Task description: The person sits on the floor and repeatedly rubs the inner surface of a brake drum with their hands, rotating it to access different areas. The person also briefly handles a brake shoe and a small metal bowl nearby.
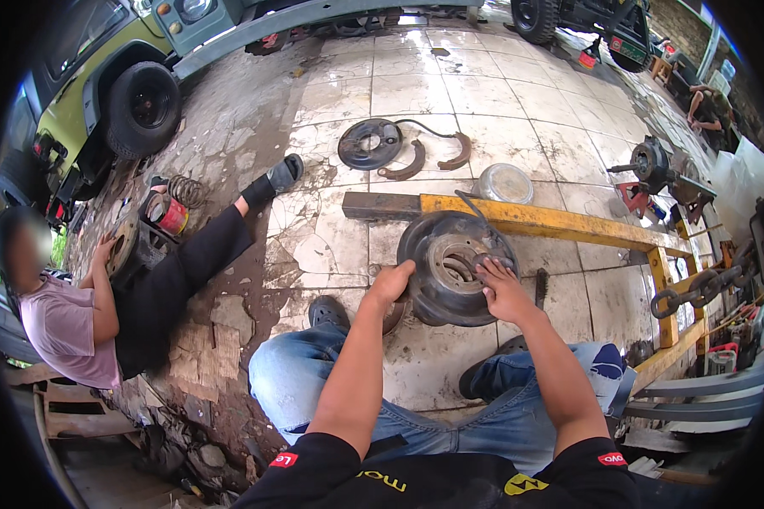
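A dark, round brake drum [420,284] with a raised, worn metal ring at its centre is tilted up between my knees, near a yellow steel beam [526,218]. My left hand [390,282] is closed on its left edge. Across the right side of the centre ring lies my right hand [502,288], fingers stretched out and flat on the metal. Whether anything small is under those fingertips, I cannot tell. Part of another round piece [394,316] shows beneath the drum, mostly hidden. A dark, brush-like tool [541,288] lies on the tiles to the right.
Farther out lie a black backing plate [369,144] with a cable, two curved brake shoes [405,163] and a round metal cap [506,184]. At left a seated person [72,314] handles a round part, one leg stretched towards me. A heavy chain [705,288] hangs at right.
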The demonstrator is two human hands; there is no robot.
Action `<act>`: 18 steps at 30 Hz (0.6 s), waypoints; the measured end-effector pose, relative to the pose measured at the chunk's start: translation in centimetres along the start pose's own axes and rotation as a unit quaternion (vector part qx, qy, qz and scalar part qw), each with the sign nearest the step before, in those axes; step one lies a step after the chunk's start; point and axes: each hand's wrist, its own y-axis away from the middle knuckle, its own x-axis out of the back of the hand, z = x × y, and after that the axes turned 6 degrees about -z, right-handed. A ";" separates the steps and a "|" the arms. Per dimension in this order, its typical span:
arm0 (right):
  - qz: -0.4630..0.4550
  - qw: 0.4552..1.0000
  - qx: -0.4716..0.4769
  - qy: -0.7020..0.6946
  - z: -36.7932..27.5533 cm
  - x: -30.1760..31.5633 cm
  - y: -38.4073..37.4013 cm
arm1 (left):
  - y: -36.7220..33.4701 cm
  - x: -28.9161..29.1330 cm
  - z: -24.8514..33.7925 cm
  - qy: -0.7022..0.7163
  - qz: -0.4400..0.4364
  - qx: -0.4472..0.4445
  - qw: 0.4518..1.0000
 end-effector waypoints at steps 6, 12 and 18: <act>-0.009 1.000 0.015 -0.017 0.0 -0.1 -0.6 | 0.2 -0.6 -0.1 0.079 0.006 -0.082 0.993; 0.022 0.999 0.020 -0.031 -0.1 -0.1 -0.8 | -1.3 -1.5 -0.7 0.182 0.023 -0.169 0.968; 0.025 0.999 0.016 -0.027 -0.3 -0.1 -0.7 | -1.4 -1.5 -1.0 0.172 0.027 -0.173 0.969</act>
